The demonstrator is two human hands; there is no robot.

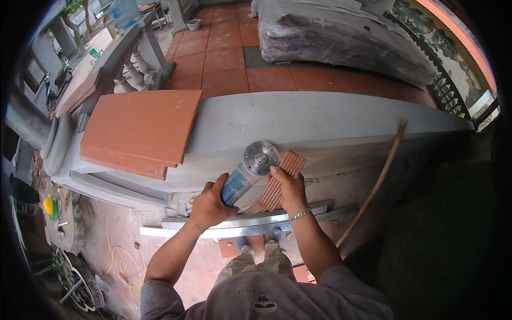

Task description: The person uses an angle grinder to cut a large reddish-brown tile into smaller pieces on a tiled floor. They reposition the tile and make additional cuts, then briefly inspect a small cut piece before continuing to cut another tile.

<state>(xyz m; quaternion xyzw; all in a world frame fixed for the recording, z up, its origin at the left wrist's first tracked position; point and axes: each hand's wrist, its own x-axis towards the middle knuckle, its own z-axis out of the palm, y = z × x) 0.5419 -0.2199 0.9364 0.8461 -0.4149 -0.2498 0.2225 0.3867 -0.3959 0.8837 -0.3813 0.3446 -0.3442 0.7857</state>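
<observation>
- Left hand is wrapped tight around the blue body of the handheld angle grinder, fingers closed over the barrel, tool angled up and to the right.
- The grinder's round grey metal disc sits at the top end, flat face turned up to the camera, right over the edge of the grey concrete ledge.
- Right hand is clamped on a narrow strip of ribbed terracotta tile, thumb up at the top near the disc, a silver bracelet on the wrist.
- That tile strip stands tilted, ribbed side showing, upper end just beside the disc; whether the two actually touch, I can't tell.
- Strip and grinder are both held against the front of the ledge, above the long grey metal rails.
- Off to the left, a stack of flat square terracotta tiles lies on the ledge top, well apart from the hands.
- On the right, a long wooden stick leans against the ledge.
- Down left, a yellow cable lies looped on the ground.
</observation>
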